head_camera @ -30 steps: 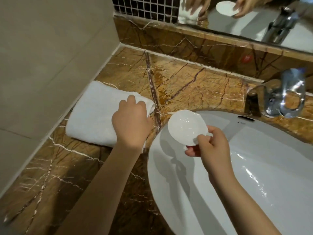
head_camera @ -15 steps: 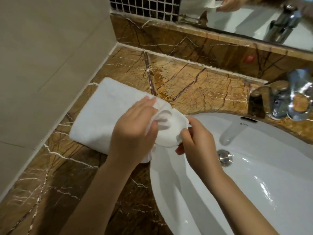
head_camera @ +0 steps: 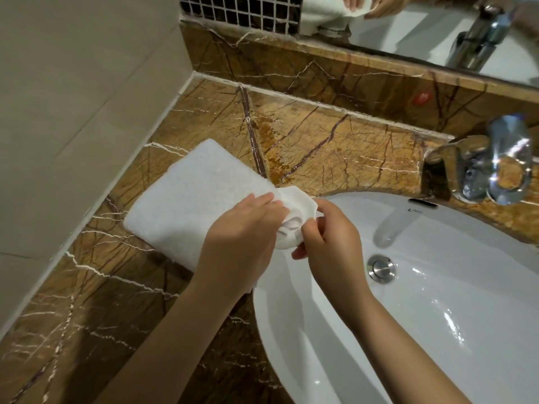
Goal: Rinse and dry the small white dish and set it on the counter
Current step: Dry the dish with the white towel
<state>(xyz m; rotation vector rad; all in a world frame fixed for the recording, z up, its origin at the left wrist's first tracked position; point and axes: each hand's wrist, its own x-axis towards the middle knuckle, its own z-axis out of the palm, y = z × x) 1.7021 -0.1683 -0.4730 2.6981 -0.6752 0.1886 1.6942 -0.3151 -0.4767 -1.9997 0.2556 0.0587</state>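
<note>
White dish (head_camera: pixel 291 228) sits mostly wrapped in towel (head_camera: pixel 192 199), held over sink (head_camera: pixel 437 330) rim. Our left hand (head_camera: pixel 245 237) pinches towel against it at 9 o'clock; right hand (head_camera: pixel 329 234) grips dish edge at 3. Tap (head_camera: pixel 490 164) at 2 o'clock.

head-worn view, down onto sink (head_camera: pixel 437 330)

Beige tiled wall (head_camera: pixel 73 97), brown veined marble backsplash (head_camera: pixel 320 71) – mirror (head_camera: pixel 408 27) above it.
</note>
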